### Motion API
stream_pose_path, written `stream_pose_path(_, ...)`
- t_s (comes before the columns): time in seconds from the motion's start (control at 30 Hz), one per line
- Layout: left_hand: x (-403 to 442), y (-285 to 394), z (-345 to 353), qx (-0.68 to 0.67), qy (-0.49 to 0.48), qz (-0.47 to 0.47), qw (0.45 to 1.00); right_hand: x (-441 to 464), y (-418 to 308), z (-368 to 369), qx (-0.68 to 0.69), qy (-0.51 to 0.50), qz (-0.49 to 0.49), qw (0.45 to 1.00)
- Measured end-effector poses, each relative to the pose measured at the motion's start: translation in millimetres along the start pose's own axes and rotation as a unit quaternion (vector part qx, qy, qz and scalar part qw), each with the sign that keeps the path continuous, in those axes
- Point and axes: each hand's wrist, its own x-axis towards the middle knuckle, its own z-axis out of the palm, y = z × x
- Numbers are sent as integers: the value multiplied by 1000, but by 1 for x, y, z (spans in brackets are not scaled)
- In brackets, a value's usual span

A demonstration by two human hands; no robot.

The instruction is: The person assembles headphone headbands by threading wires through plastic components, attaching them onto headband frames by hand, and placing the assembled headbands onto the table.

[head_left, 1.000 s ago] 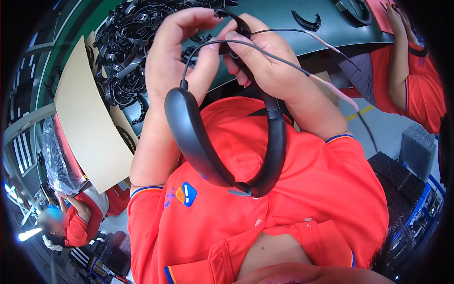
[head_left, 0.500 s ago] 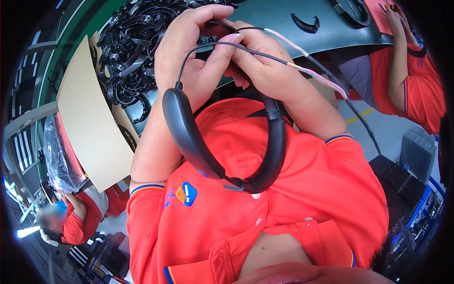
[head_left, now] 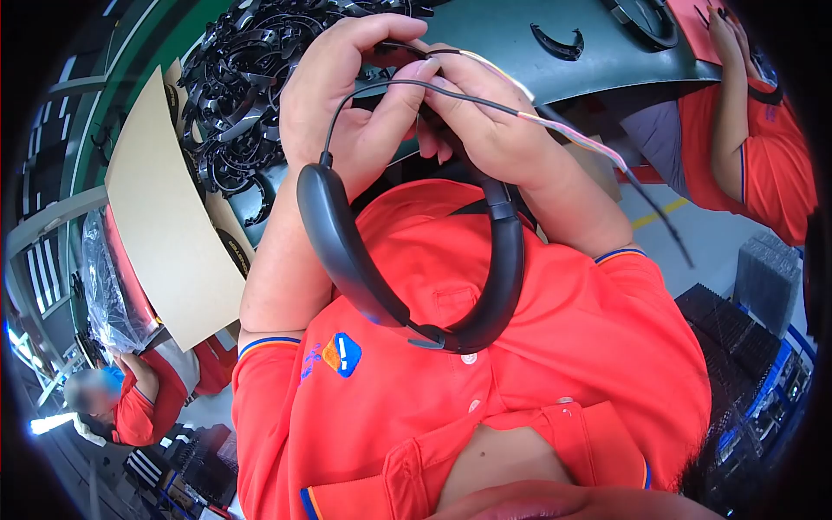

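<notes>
A black headband point(head_left: 355, 251), curved like a headphone band, hangs below my hands in front of my red shirt. From its left end a thin black cable point(head_left: 381, 84) loops up past my fingertips and splits into pale and pink wires point(head_left: 568, 133) on the right. My left hand point(head_left: 334, 104) is closed, its thumb and fingers pinching the cable. My right hand point(head_left: 494, 113) is closed around the right upper part of the band, its thumb tip against the left thumb. What lies between the fingertips is partly hidden.
A pile of black curved band parts point(head_left: 238, 104) lies on the green table point(head_left: 485, 30) ahead, with one loose curved piece point(head_left: 559, 42) farther right. A cardboard sheet point(head_left: 173, 217) stands at left. Co-workers in red point(head_left: 719, 147) are at right and lower left. Black trays point(head_left: 728, 338) stand at right.
The upper wire has drawn back left toward my fingers and bends down more. The cable's loose tail has shifted slightly. Both hands have moved only a little.
</notes>
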Motion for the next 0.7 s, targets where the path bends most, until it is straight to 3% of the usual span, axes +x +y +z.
stream_pose_path(0.13, 0, 1, -3, 31, -12, 19, 999, -1, -3, 1, -9, 22, 1, 1000)
stream_pose_path(0.3, -1, -3, -2, 48, -9, 32, 998, 2, 1, 0, 86, -21, 60, 994)
stream_pose_path(0.37, -6, -7, 0, -78, 27, -14, 996, 1, 5, 2, 69, -8, 45, 997)
stream_pose_path(0.4, -5, -6, -1, -77, 27, -14, 997, 1, 5, 3, 84, -14, 51, 995)
stream_pose_path(0.47, -3, -4, -5, 5, 16, 11, 1000, 3, 5, 4, 100, -22, 57, 993)
stream_pose_path(0.53, -4, -3, -5, -3, 28, 14, 1000, 4, 4, 6, 103, -23, 57, 993)
stream_pose_path(0.6, -4, 4, -7, 96, 23, -9, 995, 6, 5, 8, 106, -20, 55, 993)
stream_pose_path(0.7, -4, 3, -8, 40, 33, -18, 998, 11, 4, 9, 110, -19, 53, 992)
